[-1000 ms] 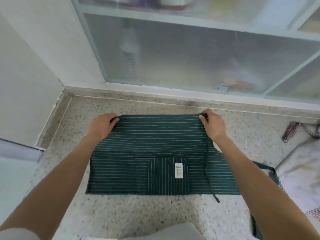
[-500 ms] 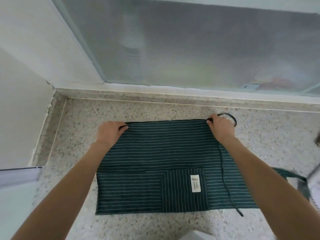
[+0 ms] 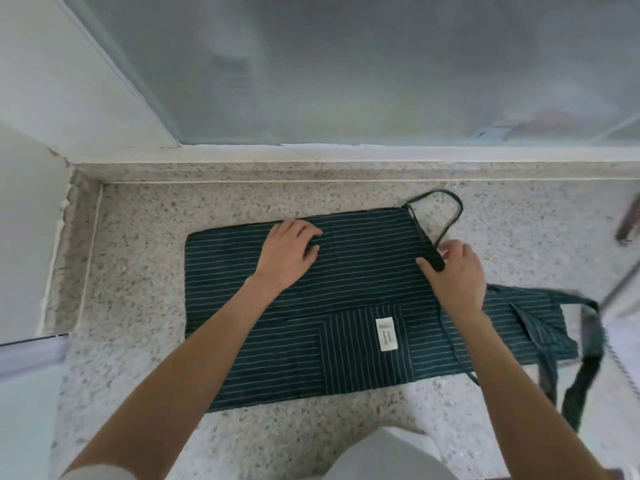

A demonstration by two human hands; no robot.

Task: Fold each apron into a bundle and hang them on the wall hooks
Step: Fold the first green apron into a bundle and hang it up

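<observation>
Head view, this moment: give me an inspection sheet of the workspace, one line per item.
Surface: speckled terrazzo counter, the apron lying flat on it.
Job's things: dark green white-striped fabric apron, folded in layers, white label facing up; thin dark strap loop past its far right corner.
Clutter: reddish patterned item at the right edge, blurred; pale object at the bottom edge, unclear.
Grippers: left hand lies flat on the apron; right hand has a grip on the dark strap.
Cables: nothing seen.
Surroundings: frosted sliding window behind the counter, white wall on the left.
</observation>
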